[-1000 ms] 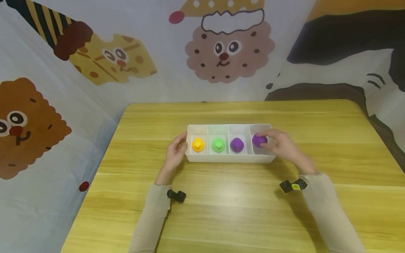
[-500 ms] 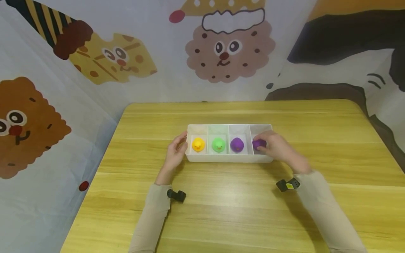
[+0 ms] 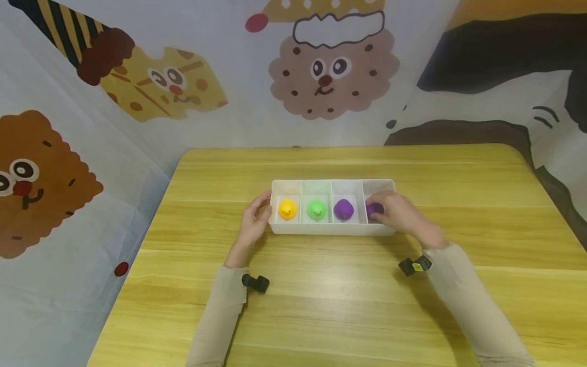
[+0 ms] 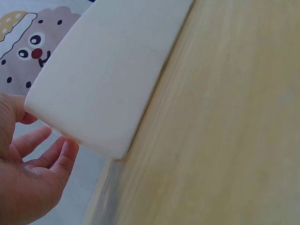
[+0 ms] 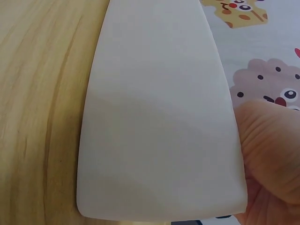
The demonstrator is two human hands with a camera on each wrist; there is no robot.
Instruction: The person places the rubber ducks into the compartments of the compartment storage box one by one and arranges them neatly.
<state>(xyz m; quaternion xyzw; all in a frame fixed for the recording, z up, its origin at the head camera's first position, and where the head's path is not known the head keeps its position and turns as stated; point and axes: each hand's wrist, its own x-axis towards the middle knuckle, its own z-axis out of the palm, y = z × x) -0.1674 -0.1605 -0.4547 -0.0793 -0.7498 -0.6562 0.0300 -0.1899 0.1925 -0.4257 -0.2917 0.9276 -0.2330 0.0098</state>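
A white divided box (image 3: 332,229) sits on the table with several compartments in a row. From the left they hold a yellow toy duck (image 3: 287,209), a green toy duck (image 3: 317,209) and a purple round toy (image 3: 343,209). My left hand (image 3: 254,220) touches the box's left end; the left wrist view shows relaxed fingertips against that wall. Inside the rightmost compartment, my right hand (image 3: 398,210) holds a second purple round toy (image 3: 373,210) between thumb and fingers, partly covering it. In the right wrist view the box wall (image 5: 159,126) hides the fingertips and that toy.
The wooden table (image 3: 321,306) extends around the box, its back edge near a hanging cloth (image 3: 229,132) printed with cartoon biscuits and cheese. Each wrist carries a small dark camera, such as the left wrist camera (image 3: 256,283).
My right hand has moved slightly left and lower into the rightmost compartment, taking the purple round toy toward its front. Most of this happened in the first half second. My left hand has stayed put.
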